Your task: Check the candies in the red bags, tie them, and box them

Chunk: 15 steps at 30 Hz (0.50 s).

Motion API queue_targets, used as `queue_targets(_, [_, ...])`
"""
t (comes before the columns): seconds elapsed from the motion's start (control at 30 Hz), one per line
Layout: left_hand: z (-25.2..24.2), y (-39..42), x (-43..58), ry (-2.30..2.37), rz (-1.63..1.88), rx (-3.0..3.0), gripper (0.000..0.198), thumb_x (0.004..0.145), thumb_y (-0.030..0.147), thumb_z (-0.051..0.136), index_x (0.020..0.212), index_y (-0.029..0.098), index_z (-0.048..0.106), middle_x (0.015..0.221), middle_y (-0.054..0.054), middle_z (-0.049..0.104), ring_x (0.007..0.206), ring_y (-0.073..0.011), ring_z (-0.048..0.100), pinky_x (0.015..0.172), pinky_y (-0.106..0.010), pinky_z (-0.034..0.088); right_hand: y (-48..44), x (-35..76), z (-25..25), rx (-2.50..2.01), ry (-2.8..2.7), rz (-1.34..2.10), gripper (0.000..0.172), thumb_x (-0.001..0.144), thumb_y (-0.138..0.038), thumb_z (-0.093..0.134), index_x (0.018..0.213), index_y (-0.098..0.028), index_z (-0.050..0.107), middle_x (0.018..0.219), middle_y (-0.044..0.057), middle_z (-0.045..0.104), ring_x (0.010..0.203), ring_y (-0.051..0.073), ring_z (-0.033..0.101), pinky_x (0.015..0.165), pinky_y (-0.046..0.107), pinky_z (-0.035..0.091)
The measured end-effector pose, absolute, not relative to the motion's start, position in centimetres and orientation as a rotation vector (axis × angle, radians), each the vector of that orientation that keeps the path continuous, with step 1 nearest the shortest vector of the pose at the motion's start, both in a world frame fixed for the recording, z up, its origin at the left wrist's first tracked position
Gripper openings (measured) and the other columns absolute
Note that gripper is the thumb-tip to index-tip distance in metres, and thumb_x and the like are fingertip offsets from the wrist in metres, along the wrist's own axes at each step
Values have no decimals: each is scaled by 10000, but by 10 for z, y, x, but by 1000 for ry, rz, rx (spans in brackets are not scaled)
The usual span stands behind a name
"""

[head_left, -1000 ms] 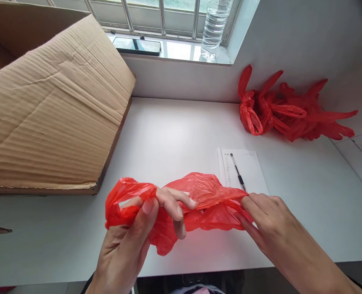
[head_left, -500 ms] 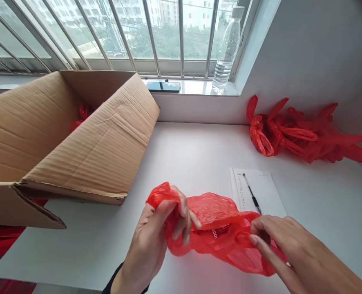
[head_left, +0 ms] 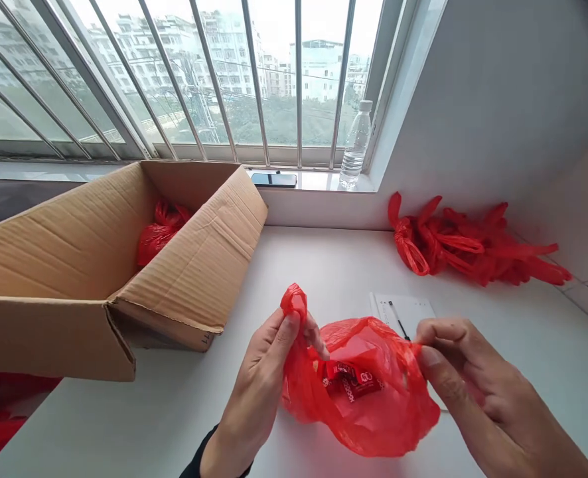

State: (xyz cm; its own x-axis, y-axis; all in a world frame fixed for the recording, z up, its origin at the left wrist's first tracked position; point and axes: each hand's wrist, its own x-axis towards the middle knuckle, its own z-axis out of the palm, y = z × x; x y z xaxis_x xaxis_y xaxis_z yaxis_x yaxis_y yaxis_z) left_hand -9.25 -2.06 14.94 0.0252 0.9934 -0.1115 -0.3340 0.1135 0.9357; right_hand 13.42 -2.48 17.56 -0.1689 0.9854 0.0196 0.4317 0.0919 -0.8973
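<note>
A thin red plastic bag (head_left: 373, 425) hangs between my two hands just over the white table, its mouth spread wide. Inside lie a few small dark red printed packets (head_left: 356, 380); their exact kind I cannot make out. My left hand (head_left: 261, 375) is closed round the gathered handle on the bag's left side. At the right rim, my right hand (head_left: 466, 378) pinches the plastic between thumb and fingers. Behind the bag, a notebook (head_left: 416, 309) with a pen (head_left: 398, 320) on it is partly covered by bag and hand.
A cardboard box (head_left: 189, 265) with raised flaps stands at left, a knotted red bag (head_left: 160, 232) inside. Several red bags (head_left: 466, 242) lie heaped by the wall at right. On the windowsill are a phone (head_left: 274, 180) and a water bottle (head_left: 356, 146). Red material (head_left: 10, 411) shows lower left.
The bag's mouth has opened wider, so the packets show clearly now. My right hand has risen slightly with the rim. The whole view has tilted up and shifted.
</note>
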Motion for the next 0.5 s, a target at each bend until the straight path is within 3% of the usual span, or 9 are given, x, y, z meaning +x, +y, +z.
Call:
queue_targets(0.1, [152,-22,-91,1049,1166,987,368,1035,512,490,957,190,649,512,60,407,508,-106,443,579,-229,403,-21,124,187,-1272,-1661,1167,281,1035,-579,444,1035,-300,479,750,-31,593,609,141,499,539,235,458])
queue_targets(0.17, [157,-25,-90,1031,1107,1058,359,1036,510,491,1005,188,647,574,66,385,512,-86,371,530,-208,354,-16,117,195,-1206,-1679,1273,287,1045,-567,448,1023,-285,498,723,-41,585,570,120,460,512,218,427])
queue_targets(0.27, [172,-31,-85,933,1016,1268,250,1006,377,578,1208,231,589,935,-16,591,752,-123,518,740,-243,490,-9,106,205,-1079,-1744,1417,258,1061,-511,460,1025,-265,530,718,-45,615,572,105,529,528,202,454])
queue_targets(0.33, [183,-33,-81,872,908,1437,384,905,282,696,1260,242,556,1095,-49,608,903,-172,567,871,-298,511,-6,98,207,-1019,-1823,1394,217,1068,-456,464,1034,-259,546,712,-41,649,612,120,615,581,215,508])
queue_targets(0.4, [190,-32,-74,819,831,1504,420,785,197,758,1159,219,569,1017,-37,613,886,-189,575,810,-293,521,-5,91,205,-1018,-1966,1161,177,1062,-402,483,1020,-263,583,694,-47,652,622,123,632,608,224,516])
queue_targets(0.5, [187,-27,-68,753,741,1476,198,785,125,678,910,201,545,864,2,562,790,-153,531,636,-233,448,-5,86,200,-1013,-2144,664,142,1041,-356,532,1009,-282,648,625,-71,582,540,102,551,564,218,466])
